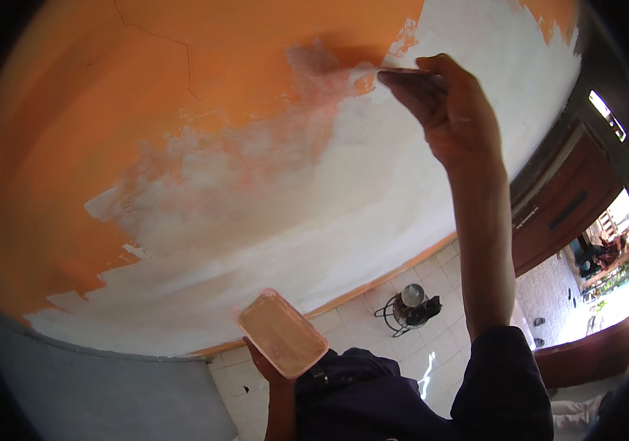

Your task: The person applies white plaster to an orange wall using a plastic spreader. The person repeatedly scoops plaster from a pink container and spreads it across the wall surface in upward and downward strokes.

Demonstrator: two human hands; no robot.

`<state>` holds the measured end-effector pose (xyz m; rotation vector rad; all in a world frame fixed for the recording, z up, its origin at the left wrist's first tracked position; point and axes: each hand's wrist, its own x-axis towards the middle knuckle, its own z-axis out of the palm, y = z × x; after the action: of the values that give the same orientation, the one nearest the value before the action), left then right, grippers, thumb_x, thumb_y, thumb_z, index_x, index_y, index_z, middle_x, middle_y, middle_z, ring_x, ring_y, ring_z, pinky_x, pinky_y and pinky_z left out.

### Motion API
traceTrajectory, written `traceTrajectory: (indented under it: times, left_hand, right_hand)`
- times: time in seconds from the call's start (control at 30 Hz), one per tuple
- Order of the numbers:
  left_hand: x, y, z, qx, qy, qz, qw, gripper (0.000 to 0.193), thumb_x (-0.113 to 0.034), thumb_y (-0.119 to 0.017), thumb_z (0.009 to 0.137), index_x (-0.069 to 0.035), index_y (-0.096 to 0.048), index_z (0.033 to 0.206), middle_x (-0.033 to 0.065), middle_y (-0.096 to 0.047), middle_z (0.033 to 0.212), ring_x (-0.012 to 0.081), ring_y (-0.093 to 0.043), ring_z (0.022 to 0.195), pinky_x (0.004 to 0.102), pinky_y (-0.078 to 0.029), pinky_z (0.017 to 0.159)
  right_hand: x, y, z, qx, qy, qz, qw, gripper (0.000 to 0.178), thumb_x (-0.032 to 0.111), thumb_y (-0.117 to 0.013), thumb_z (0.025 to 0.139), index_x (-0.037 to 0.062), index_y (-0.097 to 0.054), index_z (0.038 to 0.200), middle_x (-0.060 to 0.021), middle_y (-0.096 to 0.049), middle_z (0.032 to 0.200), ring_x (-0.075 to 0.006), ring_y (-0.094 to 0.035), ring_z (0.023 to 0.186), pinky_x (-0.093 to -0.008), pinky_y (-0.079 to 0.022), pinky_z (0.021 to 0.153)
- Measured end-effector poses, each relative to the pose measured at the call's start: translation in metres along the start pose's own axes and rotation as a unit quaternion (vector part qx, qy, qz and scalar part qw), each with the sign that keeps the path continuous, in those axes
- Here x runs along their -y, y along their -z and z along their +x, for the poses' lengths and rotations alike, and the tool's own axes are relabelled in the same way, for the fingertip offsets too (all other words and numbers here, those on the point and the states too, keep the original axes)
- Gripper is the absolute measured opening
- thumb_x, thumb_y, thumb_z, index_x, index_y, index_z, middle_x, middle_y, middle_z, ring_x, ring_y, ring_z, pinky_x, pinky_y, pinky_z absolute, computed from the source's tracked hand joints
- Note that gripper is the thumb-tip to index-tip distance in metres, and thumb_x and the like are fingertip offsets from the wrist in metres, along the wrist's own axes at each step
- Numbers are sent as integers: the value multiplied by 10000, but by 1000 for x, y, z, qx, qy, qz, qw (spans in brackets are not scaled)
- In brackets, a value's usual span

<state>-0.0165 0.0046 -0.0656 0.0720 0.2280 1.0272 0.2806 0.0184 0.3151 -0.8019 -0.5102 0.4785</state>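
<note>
Raised against the wall (270,198), my right hand (455,110) grips a thin flat tool (406,71), seen nearly edge-on; its exact kind does not show. Its far end is blurred, where an orange area meets a whitish coat. My left hand (264,365) supports a shallow rectangular tub (302,317) low in front of me, with fingers at its side and underside partly hidden. A cream-coloured substance (283,336) fills the tub. White covers the wall's lower and right parts, with ragged edges and streaky pinkish patches toward the orange.
A dark metal stand (395,317) holding a pale round container (413,295) and a black item is on the tiled floor (355,316). At right, a brown wooden door (568,198) stands beside a bright doorway, with a person (602,253) outside.
</note>
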Motion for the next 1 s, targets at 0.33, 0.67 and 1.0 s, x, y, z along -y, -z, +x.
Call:
traceTrajectory:
  times: [0.33, 0.67, 1.0]
  left_hand:
    - [3, -17, -8, -32, -16, 19, 999, 565, -526, -384, 984, -158, -393, 1413, 68, -498, 1355, 303, -543, 1175, 512, -478, 962]
    - [4, -11, -9, -37, -15, 36, 999, 578, -540, -360, 988, -152, -389, 1415, 74, -506, 1345, 299, -543, 1172, 501, -467, 979]
    - [9, -14, -7, -24, -12, 29, 999, 568, -539, -355, 990, -152, -403, 1402, 68, -513, 1329, 292, -548, 1159, 490, -467, 978]
  right_hand:
    - [-118, 131, -95, -157, -90, -34, 983, 264, -12, -528, 845, -161, -514, 1062, -185, -626, 888, -264, -653, 735, -385, -578, 657]
    - [-178, 154, -63, -197, -139, -74, 968, 273, -51, -525, 815, -231, -487, 1016, -254, -614, 911, -319, -681, 724, -364, -628, 647]
    - [-100, 83, -39, -113, -83, -29, 990, 335, -14, -538, 823, -249, -477, 1054, -246, -614, 949, -319, -673, 810, -367, -610, 744]
